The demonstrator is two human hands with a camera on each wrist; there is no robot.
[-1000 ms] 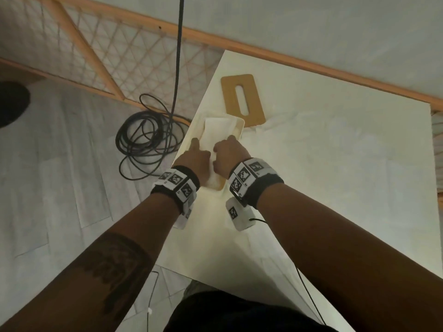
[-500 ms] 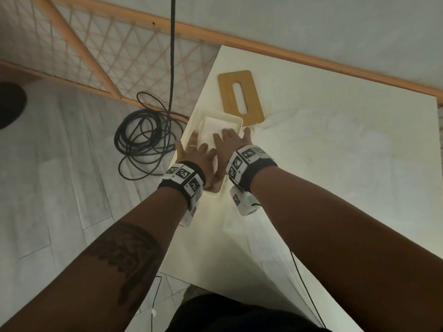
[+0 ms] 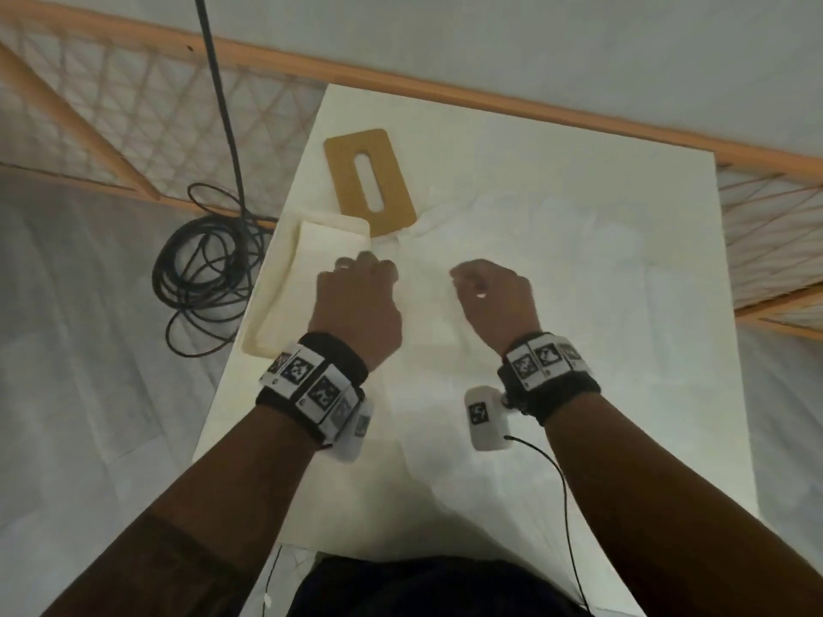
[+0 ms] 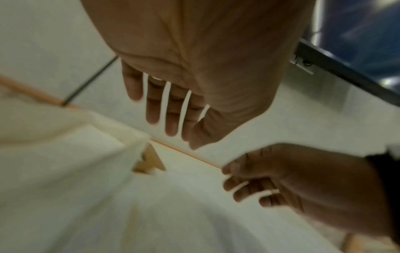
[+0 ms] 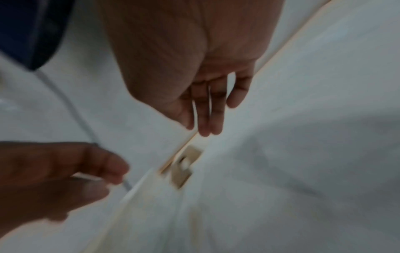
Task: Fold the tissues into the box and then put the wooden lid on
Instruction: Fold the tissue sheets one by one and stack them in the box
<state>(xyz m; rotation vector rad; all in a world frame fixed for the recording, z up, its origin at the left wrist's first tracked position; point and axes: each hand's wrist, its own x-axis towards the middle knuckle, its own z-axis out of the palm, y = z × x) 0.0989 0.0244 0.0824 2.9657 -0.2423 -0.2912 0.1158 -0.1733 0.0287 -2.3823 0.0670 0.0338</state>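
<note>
White tabletop [image 3: 579,394], wooden rail behind. The box [image 3: 285,278] sits at the left edge, tissues [image 3: 325,251] folded inside; the wooden lid [image 3: 369,180] lies flat just beyond its far right corner. My left hand [image 3: 356,305] and right hand [image 3: 494,296] hover beside the box, fingers loosely bent, holding nothing. A loose sheet [image 3: 427,305] appears between them. I should pinch its corners evenly and crease it square before tucking.

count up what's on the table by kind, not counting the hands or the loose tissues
wooden lid: 1
white box, tissues folded inside: 1
total: 2
</note>
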